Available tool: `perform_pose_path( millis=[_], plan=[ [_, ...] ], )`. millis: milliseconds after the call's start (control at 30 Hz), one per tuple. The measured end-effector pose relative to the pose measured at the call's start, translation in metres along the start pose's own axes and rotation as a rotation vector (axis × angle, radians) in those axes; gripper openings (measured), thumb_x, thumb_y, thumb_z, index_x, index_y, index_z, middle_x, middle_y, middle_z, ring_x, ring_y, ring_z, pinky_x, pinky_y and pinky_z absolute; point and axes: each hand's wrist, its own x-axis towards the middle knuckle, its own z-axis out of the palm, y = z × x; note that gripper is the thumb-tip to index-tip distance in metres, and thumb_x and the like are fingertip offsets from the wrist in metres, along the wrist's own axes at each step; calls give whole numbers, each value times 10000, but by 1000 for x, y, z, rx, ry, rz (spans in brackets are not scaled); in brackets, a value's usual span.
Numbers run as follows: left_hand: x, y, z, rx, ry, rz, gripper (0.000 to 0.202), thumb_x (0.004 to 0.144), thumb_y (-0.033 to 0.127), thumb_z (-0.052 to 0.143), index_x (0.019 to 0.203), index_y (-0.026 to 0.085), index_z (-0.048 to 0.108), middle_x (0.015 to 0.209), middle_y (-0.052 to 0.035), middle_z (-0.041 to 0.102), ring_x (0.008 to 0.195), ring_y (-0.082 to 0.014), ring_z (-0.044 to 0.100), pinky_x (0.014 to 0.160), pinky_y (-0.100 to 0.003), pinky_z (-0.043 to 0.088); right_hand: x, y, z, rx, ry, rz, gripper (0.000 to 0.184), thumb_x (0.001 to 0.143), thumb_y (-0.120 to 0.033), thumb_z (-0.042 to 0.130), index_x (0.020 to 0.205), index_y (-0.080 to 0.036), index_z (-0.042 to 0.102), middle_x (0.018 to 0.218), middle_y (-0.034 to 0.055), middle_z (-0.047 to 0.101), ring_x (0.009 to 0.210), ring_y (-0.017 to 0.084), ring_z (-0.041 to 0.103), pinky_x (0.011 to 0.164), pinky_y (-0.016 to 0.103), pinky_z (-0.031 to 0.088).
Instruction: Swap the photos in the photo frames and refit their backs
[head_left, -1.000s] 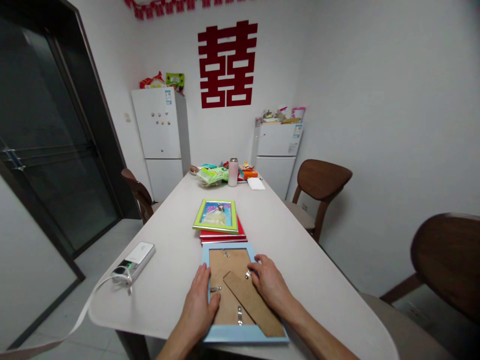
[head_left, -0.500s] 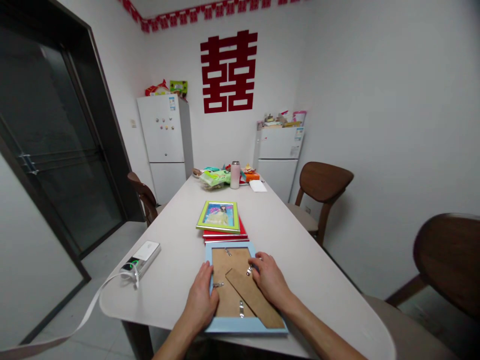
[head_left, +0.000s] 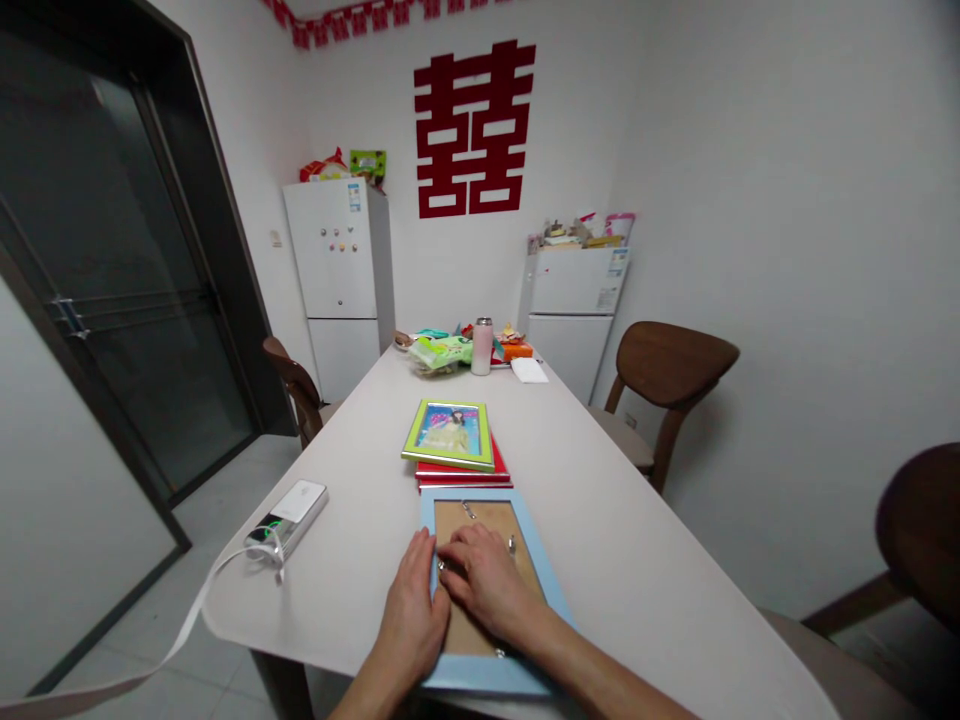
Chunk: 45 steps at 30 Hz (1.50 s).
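A light blue picture frame (head_left: 541, 560) lies face down on the table before me, its brown backing board (head_left: 489, 512) showing. My left hand (head_left: 411, 605) holds the frame's left edge, fingers together along the rim. Reaching across the board, my right hand (head_left: 487, 580) has its fingers bent and closed on the small metal clip (head_left: 441, 566) at the left side. Another metal clip (head_left: 512, 545) stands up at the right edge, and one more clip (head_left: 469, 510) sits at the top. My right hand and forearm hide most of the stand.
Just beyond lie stacked frames: a green picture frame (head_left: 450, 434) over red frames (head_left: 501, 470). A power bank with a white cable (head_left: 289, 518) rests at the left. Farther back stand a pink bottle (head_left: 482, 348) and snack bags (head_left: 442, 352). Chairs (head_left: 667, 370) flank the table (head_left: 600, 530).
My right hand has moved left from the right-side clip to the left-side clip. The right clip now stands raised. My left hand stays at the frame's left edge. The camera view has shifted slightly.
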Motion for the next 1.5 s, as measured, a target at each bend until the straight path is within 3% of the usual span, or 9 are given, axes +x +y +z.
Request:
perform_pose_path(
  millis=[100, 200, 400, 600, 767, 900, 1100, 1300, 1500],
  plan=[
    [0, -1, 0, -1, 6, 13, 580, 604, 96, 417, 1183, 55, 412, 1285, -124, 381, 1196, -206, 315, 1017, -320, 222, 13, 18, -2, -48, 48, 101, 227, 783, -250, 428, 930, -195, 593, 885, 51, 576, 853, 168, 470, 748, 262, 316],
    [0, -1, 0, 5, 4, 23, 586, 604, 93, 413, 1188, 44, 403, 1286, -132, 377, 1199, -214, 309, 1020, -321, 220, 27, 34, -2, -94, 70, 200, 247, 792, -212, 391, 856, -156, 623, 861, 86, 583, 826, 178, 479, 734, 275, 321],
    [1, -1, 2, 76, -22, 23, 583, 605, 79, 400, 1185, 20, 393, 1287, -148, 371, 1204, -215, 298, 1019, -334, 222, 39, 38, 6, -101, 51, 207, 255, 781, -245, 406, 870, -192, 639, 856, 76, 589, 824, 189, 478, 706, 284, 331],
    [11, -4, 7, 93, -8, 22, 574, 617, 58, 389, 1190, 21, 378, 1292, -156, 361, 1211, -212, 284, 1019, -348, 219, 14, 36, -13, -36, 12, 111, 350, 719, -186, 455, 1056, -193, 550, 992, 64, 561, 906, 173, 468, 791, 270, 334],
    [27, -8, 12, 102, 3, 34, 568, 621, 52, 397, 1189, 37, 375, 1297, -152, 354, 1213, -216, 277, 1019, -359, 219, -24, 37, -43, 138, -184, -140, 299, 650, -144, 509, 891, -268, 634, 1097, 31, 506, 1018, 180, 422, 877, 303, 297],
    [40, -10, 15, 102, 5, 38, 571, 614, 46, 399, 1184, 69, 378, 1302, -129, 354, 1216, -218, 272, 1020, -371, 213, -28, 40, -44, 169, -235, -152, 212, 646, -192, 564, 801, -298, 665, 1133, 24, 491, 1048, 210, 398, 884, 355, 282],
    [50, -12, 15, 75, 7, 39, 562, 608, 56, 406, 1169, 81, 397, 1291, -119, 373, 1208, -215, 288, 1021, -357, 212, -15, 45, -26, 169, -102, -106, 80, 655, -259, 591, 688, -253, 664, 1008, 20, 553, 945, 187, 451, 813, 322, 330],
    [43, -10, 10, 5, 17, 19, 556, 639, 79, 396, 1193, 118, 374, 1271, -93, 405, 1190, -198, 321, 1011, -345, 227, -19, 47, -26, 94, 34, 118, 320, 671, -276, 541, 979, -201, 581, 1028, 77, 538, 938, 202, 458, 805, 307, 328],
    [41, -10, 8, -78, 37, -16, 537, 637, 93, 410, 1172, 130, 402, 1244, -94, 438, 1168, -204, 355, 1002, -351, 229, -12, 39, -23, 36, -49, 164, 398, 622, -310, 554, 1005, -199, 554, 894, 63, 561, 842, 192, 491, 729, 269, 348]
  ],
)
